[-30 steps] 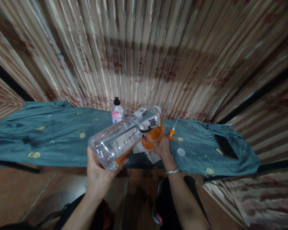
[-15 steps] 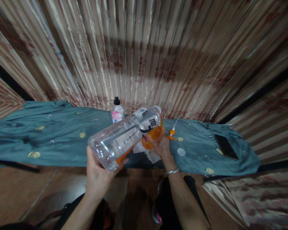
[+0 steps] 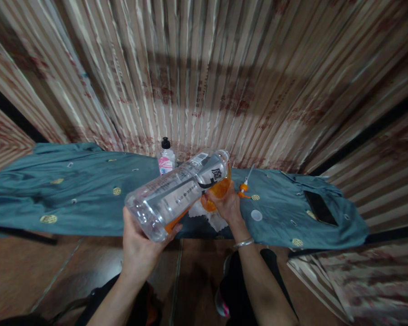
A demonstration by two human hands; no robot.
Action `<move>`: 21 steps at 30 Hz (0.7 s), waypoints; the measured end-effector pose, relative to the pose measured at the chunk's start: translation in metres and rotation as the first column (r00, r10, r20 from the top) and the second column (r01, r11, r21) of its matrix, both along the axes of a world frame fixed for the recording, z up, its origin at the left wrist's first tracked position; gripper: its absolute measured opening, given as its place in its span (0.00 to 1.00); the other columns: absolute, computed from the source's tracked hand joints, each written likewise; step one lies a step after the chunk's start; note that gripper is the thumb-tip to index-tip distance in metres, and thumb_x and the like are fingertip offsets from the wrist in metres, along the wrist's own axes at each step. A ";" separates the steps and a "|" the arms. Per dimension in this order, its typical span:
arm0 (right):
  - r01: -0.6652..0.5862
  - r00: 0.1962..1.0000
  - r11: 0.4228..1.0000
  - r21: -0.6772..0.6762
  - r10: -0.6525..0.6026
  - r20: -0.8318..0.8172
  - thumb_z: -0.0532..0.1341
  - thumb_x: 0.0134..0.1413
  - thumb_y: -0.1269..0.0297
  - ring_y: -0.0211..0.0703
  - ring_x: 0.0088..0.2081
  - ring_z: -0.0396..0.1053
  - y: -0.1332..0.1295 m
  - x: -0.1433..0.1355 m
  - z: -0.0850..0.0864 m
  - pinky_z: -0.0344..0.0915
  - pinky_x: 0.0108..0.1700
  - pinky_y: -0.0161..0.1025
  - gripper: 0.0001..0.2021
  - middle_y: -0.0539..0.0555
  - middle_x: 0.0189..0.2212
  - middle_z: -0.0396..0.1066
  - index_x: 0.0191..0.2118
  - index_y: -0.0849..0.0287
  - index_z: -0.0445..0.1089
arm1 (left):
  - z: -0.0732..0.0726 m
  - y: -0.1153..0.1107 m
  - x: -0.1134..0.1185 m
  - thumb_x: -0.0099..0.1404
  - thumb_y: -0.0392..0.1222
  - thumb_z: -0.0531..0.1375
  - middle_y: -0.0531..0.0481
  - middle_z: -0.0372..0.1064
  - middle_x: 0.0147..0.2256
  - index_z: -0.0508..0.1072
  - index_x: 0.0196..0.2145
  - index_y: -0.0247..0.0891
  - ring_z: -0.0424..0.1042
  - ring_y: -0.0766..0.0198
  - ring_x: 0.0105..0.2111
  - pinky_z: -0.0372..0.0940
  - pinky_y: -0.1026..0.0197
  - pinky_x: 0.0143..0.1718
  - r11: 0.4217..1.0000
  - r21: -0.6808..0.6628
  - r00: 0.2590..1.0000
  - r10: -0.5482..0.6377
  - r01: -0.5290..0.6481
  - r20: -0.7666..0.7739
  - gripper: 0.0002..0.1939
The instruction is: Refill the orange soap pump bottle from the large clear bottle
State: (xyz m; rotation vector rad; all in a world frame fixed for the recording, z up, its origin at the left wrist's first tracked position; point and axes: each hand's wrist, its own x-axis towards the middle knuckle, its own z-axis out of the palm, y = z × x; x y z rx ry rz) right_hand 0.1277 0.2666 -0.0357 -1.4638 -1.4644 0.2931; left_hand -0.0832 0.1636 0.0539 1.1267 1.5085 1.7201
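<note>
My left hand (image 3: 141, 246) is wrapped round the base of a large clear plastic bottle (image 3: 177, 194), which is tilted with its neck up and away to the right. The neck lies over an orange bottle (image 3: 221, 189), whose mouth is hidden behind it. Closed around the orange bottle is my right hand (image 3: 227, 203), a silver bangle on its wrist. Beneath them a crumpled white tissue (image 3: 212, 220) lies on the cloth. An orange pump top (image 3: 244, 188) with its straw rests to the right of my right hand.
A blue-green patterned cloth (image 3: 88, 194) covers the narrow table. Behind the clear bottle stands a small black-capped bottle (image 3: 166, 156). A round white disc (image 3: 256, 215) and a dark phone (image 3: 320, 208) lie at the right. Striped curtains (image 3: 204, 90) hang close behind the table.
</note>
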 end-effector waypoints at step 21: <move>0.015 1.000 1.000 -0.020 -0.015 -0.004 0.67 0.47 0.47 0.58 0.41 0.77 0.000 -0.001 0.000 0.74 0.45 0.54 0.26 0.58 0.38 0.77 0.46 0.56 0.62 | -0.002 0.002 0.000 0.32 0.42 0.75 0.37 0.77 0.49 0.67 0.48 0.39 0.78 0.42 0.48 0.74 0.46 0.50 0.999 0.034 1.000 0.005 -0.005 -0.014 0.42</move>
